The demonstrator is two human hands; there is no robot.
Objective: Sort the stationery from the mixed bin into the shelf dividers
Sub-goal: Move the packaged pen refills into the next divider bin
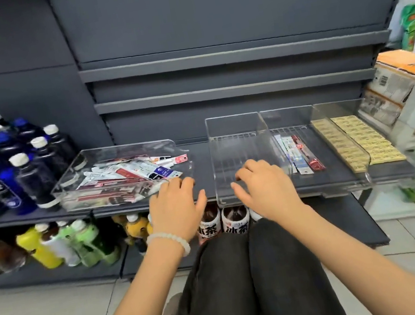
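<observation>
**Both hands empty at the shelf edge, bin still heaped**

The packaged stationery (132, 174), flat glossy sleeves in red, white and blue, lies jumbled in the clear plastic mixed bin (68, 186), just beyond the left hand (176, 209) fingertips. That hand is spread and holds nothing, probably poised to pick. The right hand (263, 186) rests loosely curled, empty, on the front lip of the bare first divider (234, 125). Past its fingers, the second divider (287, 116) holds a few slim packs (299, 155); the third holds yellow cards (357, 137), so sorting looks barely begun.

Clear bin (67, 180), red-white packets (127, 175), yellow erasers (357, 137), grey shelf (202, 163)
</observation>
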